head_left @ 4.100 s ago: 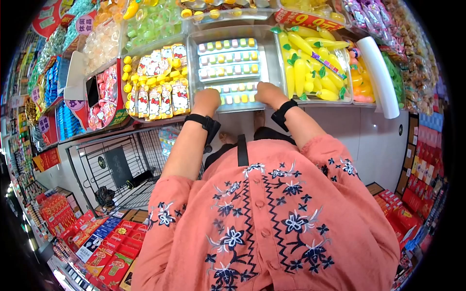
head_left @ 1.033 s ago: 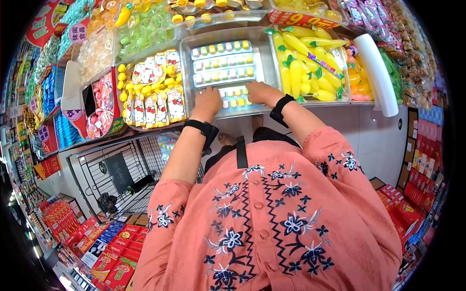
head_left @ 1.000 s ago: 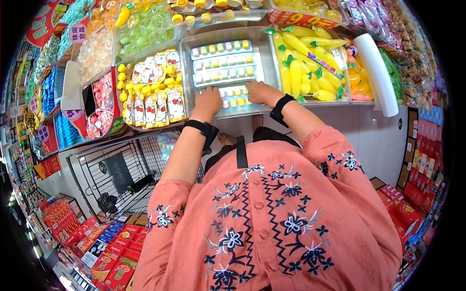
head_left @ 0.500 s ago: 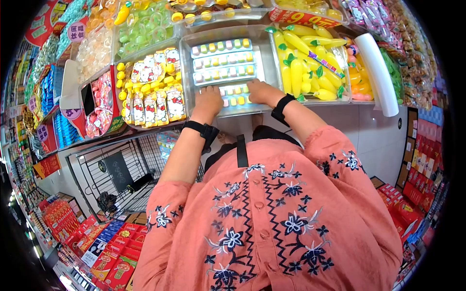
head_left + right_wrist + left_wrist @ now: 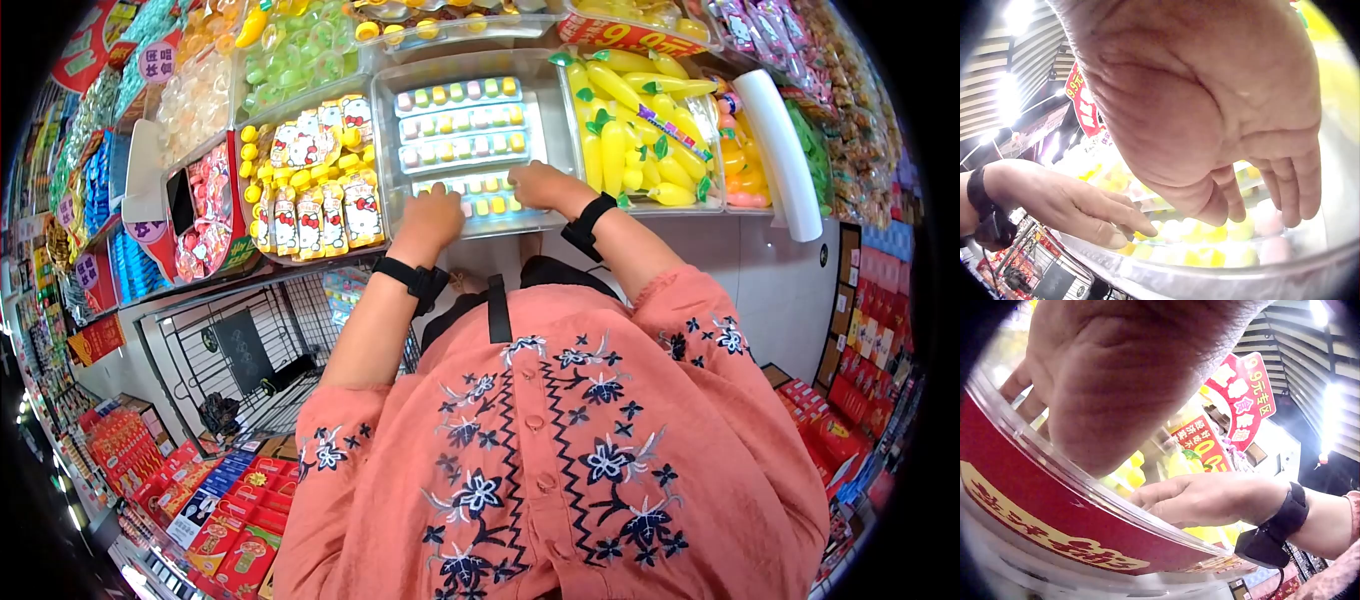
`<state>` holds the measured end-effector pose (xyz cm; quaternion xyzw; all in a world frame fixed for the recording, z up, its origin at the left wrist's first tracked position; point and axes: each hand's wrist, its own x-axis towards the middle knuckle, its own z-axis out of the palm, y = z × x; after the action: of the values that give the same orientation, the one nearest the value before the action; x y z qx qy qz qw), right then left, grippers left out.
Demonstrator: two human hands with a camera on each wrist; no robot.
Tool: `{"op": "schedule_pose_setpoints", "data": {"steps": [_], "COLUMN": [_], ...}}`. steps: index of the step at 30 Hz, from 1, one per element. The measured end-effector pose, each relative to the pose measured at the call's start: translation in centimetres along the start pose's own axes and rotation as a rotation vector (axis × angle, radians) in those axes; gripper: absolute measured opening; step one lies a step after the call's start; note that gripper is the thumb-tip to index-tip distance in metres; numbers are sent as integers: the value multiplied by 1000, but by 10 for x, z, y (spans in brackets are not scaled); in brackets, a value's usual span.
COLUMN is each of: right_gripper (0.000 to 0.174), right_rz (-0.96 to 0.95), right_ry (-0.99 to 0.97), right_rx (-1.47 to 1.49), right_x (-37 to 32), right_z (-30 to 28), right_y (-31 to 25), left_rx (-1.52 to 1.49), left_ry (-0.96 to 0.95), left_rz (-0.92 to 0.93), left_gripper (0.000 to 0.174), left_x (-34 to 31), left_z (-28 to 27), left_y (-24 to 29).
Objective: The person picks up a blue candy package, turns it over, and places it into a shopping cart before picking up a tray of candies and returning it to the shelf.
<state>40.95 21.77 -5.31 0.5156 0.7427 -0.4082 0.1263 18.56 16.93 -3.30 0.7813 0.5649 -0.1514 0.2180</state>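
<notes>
Several clear packs of pastel pieces (image 5: 465,125) lie in rows in a clear bin (image 5: 556,110); the front pack (image 5: 490,206) is nearest the person. The left hand (image 5: 432,218) is at that pack's left end, its thumb and forefinger extended in the right wrist view (image 5: 1066,203). At the right end, the right hand (image 5: 552,190) reaches down, its fingers (image 5: 1288,181) fairly straight over the pieces. Both hands seem to touch the pack; their exact contact is partly hidden. From the left wrist, the left palm (image 5: 1116,387) covers much of the bin.
Cartoon-printed packets (image 5: 320,215) fill the bin on the left, and yellow banana-shaped items (image 5: 640,130) the one on the right. A white roll (image 5: 780,155) stands beyond those. Below left is a wire cart (image 5: 240,350). A phone-like dark object (image 5: 181,204) rests on pink packets.
The left hand has drawn slightly back toward the person, uncovering more of the front pack's left end. Both hands are closer together than about four seconds ago. The right hand has barely moved lately.
</notes>
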Motion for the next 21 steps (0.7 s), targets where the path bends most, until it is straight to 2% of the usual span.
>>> {"op": "schedule_pose_setpoints", "data": {"steps": [10, 16, 21], "right_gripper": [32, 34, 33], "right_rz": [25, -1, -19], "right_ry": [80, 43, 149], "right_rx": [-13, -33, -14], "right_x": [6, 8, 4], "right_z": [9, 9, 12], "right_y": [5, 7, 6], "left_rx": [-79, -165, -189], "left_ry": [-12, 7, 32], "left_rz": [-64, -98, -100], "left_gripper": [33, 33, 33], "left_x": [9, 7, 10], "left_z": [11, 7, 10], "left_y": [-8, -5, -7]}}
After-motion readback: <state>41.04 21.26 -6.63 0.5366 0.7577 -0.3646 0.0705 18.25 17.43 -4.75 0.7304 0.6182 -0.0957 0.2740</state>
